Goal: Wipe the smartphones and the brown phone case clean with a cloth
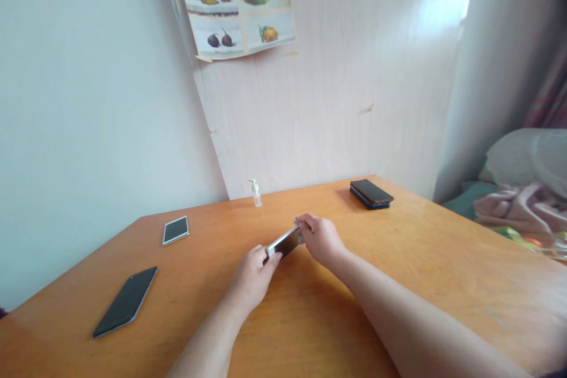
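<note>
- Holding one white-framed phone (287, 243) with two hands, tilted, above the middle of the surface (310, 331), screen partly in sight
- Left hand (251, 280): grip closed round the near end of the phone, thumb lapping over the screen's corner
- Right hand (322, 241): grip pinching the far end and hiding it; detail at these fingertips too small to make out
- Both forearms cross the front of the surface and cover part of it
- Left of the hands, well apart: large dark phone (126, 302), lying screen up; beyond it, a white-bordered device (176, 230), also flat
- Back edge, beyond the held phone: small clear pump bottle (257, 195), upright
- Back right: stack of dark phones (371, 192), blue edge visible below
- Behind: pale panel (328, 112) with a fruit print (237, 12) taped up
- Far right, beside the surface: crumpled pink blanket (522, 207)
</note>
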The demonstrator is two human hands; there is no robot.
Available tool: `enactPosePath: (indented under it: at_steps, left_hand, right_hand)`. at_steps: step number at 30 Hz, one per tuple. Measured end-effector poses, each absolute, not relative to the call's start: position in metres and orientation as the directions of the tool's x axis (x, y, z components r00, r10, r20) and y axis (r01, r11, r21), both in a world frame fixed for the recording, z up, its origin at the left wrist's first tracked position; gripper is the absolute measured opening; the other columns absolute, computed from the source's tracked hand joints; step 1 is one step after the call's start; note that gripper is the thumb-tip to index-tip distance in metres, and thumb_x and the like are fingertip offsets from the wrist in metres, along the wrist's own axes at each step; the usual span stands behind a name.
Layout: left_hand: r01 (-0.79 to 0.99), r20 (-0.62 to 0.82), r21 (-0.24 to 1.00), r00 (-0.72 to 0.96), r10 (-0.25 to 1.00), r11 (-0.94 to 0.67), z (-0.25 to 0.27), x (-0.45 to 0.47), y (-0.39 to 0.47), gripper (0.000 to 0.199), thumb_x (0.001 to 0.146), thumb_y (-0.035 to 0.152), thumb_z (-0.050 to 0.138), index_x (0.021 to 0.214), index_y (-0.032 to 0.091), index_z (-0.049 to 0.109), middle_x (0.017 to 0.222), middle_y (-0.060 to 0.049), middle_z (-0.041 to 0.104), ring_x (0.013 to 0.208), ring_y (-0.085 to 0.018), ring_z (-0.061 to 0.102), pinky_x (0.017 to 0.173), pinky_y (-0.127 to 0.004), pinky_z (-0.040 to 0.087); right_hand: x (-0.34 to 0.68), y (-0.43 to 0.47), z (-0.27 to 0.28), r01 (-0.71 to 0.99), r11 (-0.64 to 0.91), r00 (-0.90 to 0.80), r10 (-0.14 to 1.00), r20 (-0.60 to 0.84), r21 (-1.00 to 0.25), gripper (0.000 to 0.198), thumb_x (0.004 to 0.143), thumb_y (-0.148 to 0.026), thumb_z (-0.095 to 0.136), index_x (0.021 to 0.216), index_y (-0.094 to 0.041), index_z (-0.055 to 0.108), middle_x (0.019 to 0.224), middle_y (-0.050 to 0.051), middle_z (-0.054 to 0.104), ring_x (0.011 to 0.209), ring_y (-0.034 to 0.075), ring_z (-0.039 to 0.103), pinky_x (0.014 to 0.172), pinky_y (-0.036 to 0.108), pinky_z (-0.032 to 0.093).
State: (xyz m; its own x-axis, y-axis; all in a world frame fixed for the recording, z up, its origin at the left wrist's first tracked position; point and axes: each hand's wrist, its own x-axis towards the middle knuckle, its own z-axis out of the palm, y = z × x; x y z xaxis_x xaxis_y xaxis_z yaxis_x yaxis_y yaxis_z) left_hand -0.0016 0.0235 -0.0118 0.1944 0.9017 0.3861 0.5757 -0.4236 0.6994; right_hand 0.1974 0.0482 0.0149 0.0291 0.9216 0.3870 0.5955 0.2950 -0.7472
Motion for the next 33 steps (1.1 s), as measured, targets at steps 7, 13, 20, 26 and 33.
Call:
enactPosePath:
  at_steps: [7, 13, 20, 26, 33]
  left_hand:
    - [0.558, 0.368, 0.711, 0.224, 0.903, -0.428, -0.012, -0.002, 0.026, 0.026, 0.085, 0.038, 0.056, 0.069, 0.018, 0.06, 0.067, 0.0, 0.056, 0.066, -0.016, 0.051, 0.061, -0.025, 0.033]
    - [0.604, 0.399, 0.67, 0.199, 0.895, -0.433, -0.012, -0.003, 0.024, 0.034, 0.086, 0.044, 0.056, 0.063, 0.019, 0.054, 0.066, 0.001, 0.052, 0.064, -0.015, 0.05, 0.061, -0.025, 0.033]
    - [0.517, 0.377, 0.722, 0.261, 0.888, -0.459, -0.012, -0.002, 0.026, 0.02, 0.086, 0.031, 0.053, 0.073, 0.018, 0.061, 0.07, 0.0, 0.06, 0.07, -0.017, 0.055, 0.064, -0.025, 0.037]
    - [0.543, 0.378, 0.712, 0.236, 0.895, -0.444, -0.012, -0.002, 0.025, 0.026, 0.086, 0.037, 0.054, 0.071, 0.018, 0.06, 0.068, 0.0, 0.058, 0.068, -0.017, 0.053, 0.064, -0.026, 0.036]
    - [0.561, 0.375, 0.704, 0.225, 0.899, -0.435, -0.014, -0.003, 0.027, 0.032, 0.087, 0.044, 0.055, 0.069, 0.018, 0.059, 0.068, 0.0, 0.055, 0.067, -0.016, 0.05, 0.062, -0.025, 0.032]
  right_hand:
    - [0.173, 0.031, 0.01, 0.484, 0.534, -0.283, 0.845, 0.454, -0.693, 0.028, 0.091, -0.021, 0.048, 0.107, -0.023, 0.071, 0.095, 0.003, 0.074, 0.085, 0.016, 0.067, 0.075, 0.022, 0.046]
    - [0.208, 0.058, 0.015, 0.617, 0.249, 0.081, 0.923, 0.375, -0.747, 0.028, 0.093, -0.024, 0.046, 0.103, -0.019, 0.072, 0.082, 0.007, 0.073, 0.077, 0.019, 0.067, 0.071, 0.026, 0.045]
    - [0.168, 0.022, 0.014, 0.439, 0.595, -0.35, 0.803, 0.482, -0.673, 0.027, 0.093, -0.022, 0.045, 0.103, -0.022, 0.071, 0.087, 0.002, 0.074, 0.075, 0.014, 0.066, 0.069, 0.021, 0.045]
    - [0.179, 0.03, 0.016, 0.525, 0.529, -0.28, 0.847, 0.452, -0.667, 0.03, 0.091, -0.021, 0.046, 0.108, -0.02, 0.071, 0.096, 0.006, 0.075, 0.085, 0.017, 0.068, 0.075, 0.024, 0.047]
    - [0.185, 0.036, 0.016, 0.614, 0.449, -0.167, 0.878, 0.449, -0.649, 0.031, 0.091, -0.021, 0.046, 0.11, -0.02, 0.071, 0.103, 0.008, 0.074, 0.096, 0.02, 0.068, 0.082, 0.025, 0.047]
